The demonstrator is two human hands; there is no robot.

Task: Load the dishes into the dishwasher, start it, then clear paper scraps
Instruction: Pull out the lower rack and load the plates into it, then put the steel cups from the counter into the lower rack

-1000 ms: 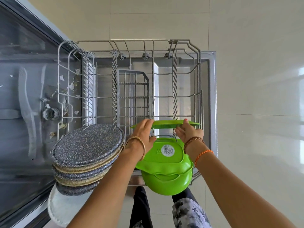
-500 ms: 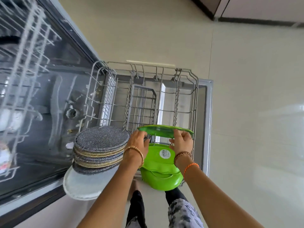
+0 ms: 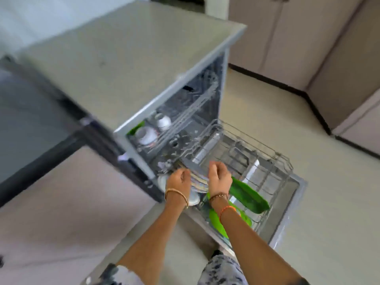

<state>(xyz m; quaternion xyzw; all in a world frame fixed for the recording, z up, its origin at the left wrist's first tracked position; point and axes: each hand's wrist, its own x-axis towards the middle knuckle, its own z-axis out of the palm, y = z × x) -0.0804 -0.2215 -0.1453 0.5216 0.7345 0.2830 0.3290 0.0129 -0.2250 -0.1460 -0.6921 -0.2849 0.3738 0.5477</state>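
Observation:
The dishwasher (image 3: 131, 64) stands open with its lower rack (image 3: 286, 161) pulled out over the dropped door. A flat green plate (image 3: 249, 195) stands on edge in the rack, free of my hands. A second green dish (image 3: 216, 222) sits behind it at the near end, partly hidden by my right forearm. A stack of grey speckled plates (image 3: 198, 178) leans at the rack's left side. My left hand (image 3: 178, 180) and my right hand (image 3: 219, 177) hover on either side of that stack, fingers loosely curled and holding nothing. The frame is blurred by motion.
Two white cups (image 3: 147, 135) sit in the upper rack inside the tub. A dark table (image 3: 30, 120) adjoins the dishwasher on the left. Beige cabinets (image 3: 287, 38) with a dark skirting line the far right. Pale floor tiles surround the open door (image 3: 297, 194).
Both hands have let go of the flat green plate, which now stands in the rack. The hands have drawn left to the grey plates, and the camera has swung up and to the right.

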